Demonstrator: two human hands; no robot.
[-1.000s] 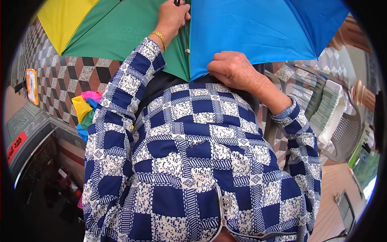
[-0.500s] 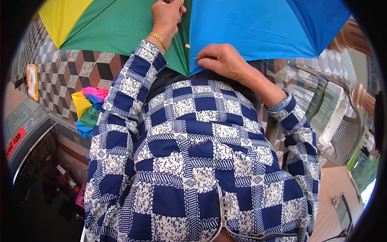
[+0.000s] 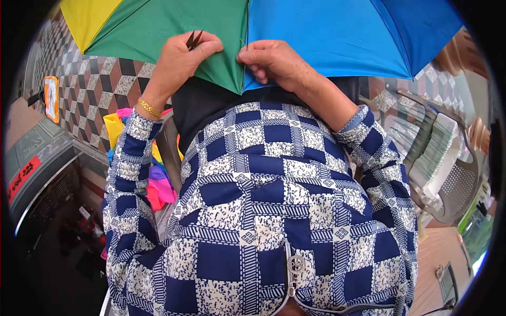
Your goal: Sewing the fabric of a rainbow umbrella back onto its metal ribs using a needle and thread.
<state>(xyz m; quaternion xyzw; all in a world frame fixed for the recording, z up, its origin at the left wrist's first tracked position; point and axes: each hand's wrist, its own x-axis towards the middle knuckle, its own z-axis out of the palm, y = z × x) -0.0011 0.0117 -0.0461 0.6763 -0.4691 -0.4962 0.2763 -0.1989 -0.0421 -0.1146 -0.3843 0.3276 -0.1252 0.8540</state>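
Note:
A multicoloured umbrella canopy point(image 3: 321, 37) spreads across the top of the view, with yellow, green and blue panels meeting at ribs and seams. My left hand point(image 3: 182, 63) is over the green panel, closed around small dark-bladed snips point(image 3: 193, 42) whose points stick up past the fingers. Its thumb and forefinger are pressed together. At the seam between green and light blue, my right hand point(image 3: 276, 60) pinches a thin needle, seen as a fine pale line at the fingertips. The canopy's near corner lies at my lap.
Brightly coloured cloth point(image 3: 161, 189) is heaped at my left, partly behind my sleeve. A grey plastic chair point(image 3: 456, 179) stands at the right with a pale ribbed stack point(image 3: 435, 152) on it. An orange-edged board point(image 3: 51, 100) is farther left, over patterned floor tiles point(image 3: 79, 97).
My left hand has come down and left from the canopy's upper seam, and the snips' blades now show. My right hand has moved slightly up and left to the seam.

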